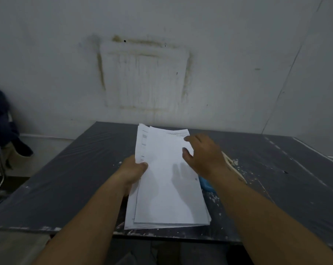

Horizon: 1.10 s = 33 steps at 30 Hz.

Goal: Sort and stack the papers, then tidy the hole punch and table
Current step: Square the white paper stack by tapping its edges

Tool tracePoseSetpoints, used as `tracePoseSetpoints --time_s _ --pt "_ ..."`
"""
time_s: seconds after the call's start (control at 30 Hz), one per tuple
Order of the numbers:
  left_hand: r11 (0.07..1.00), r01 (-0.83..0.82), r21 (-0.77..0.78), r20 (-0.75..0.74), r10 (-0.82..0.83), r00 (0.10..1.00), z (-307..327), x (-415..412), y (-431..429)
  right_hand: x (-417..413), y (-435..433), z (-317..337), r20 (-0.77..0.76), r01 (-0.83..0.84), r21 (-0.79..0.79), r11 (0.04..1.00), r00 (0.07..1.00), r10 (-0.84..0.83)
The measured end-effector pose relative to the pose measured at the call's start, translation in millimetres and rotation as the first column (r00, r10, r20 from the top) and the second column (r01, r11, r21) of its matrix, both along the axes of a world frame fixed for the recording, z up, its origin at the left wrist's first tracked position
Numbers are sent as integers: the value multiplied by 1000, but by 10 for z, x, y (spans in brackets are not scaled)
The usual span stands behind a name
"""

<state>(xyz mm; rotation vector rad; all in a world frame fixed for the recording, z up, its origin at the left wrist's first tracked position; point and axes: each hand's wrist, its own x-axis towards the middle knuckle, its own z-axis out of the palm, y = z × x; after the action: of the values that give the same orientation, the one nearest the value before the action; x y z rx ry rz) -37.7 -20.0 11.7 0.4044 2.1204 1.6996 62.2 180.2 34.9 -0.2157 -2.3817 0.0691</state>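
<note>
A loose stack of white papers (165, 188) lies lengthwise on the dark table (66, 184), its near end at the front edge. My left hand (133, 171) grips the stack's left edge, thumb on top. My right hand (204, 155) hovers over the right side of the top sheet with fingers spread, holding nothing. A blue object (205, 183), perhaps the hole punch, peeks out from under the stack's right edge, mostly hidden by my right forearm.
White paper scraps (236, 163) and a thin pale stick (230, 161) litter the table to the right of the stack. A chair with dark clothing (2, 127) stands at the far left. A stained wall (146, 73) closes off the table's back.
</note>
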Motion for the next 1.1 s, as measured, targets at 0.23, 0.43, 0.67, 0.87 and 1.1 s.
tracePoseSetpoints --time_s 0.23,0.43,0.67,0.87,1.1 --pt "983 -11 185 -102 31 994 169 -174 -257 -86 -279 -120 -78 -33 -867 497 994 -70" --pt "943 -22 331 -186 88 979 282 -178 -249 -142 -312 -25 -262 -270 -932 241 963 63" --pt "911 -8 413 -256 125 958 356 -175 -250 -128 -346 81 -458 -472 -847 245 881 116" --pt "915 -59 398 -165 135 977 78 -82 -224 -82 -434 -140 -397 -416 -877 242 909 123" --pt "914 -108 392 -58 142 988 -117 -63 -204 -25 -383 -446 -249 -280 -914 294 959 139"
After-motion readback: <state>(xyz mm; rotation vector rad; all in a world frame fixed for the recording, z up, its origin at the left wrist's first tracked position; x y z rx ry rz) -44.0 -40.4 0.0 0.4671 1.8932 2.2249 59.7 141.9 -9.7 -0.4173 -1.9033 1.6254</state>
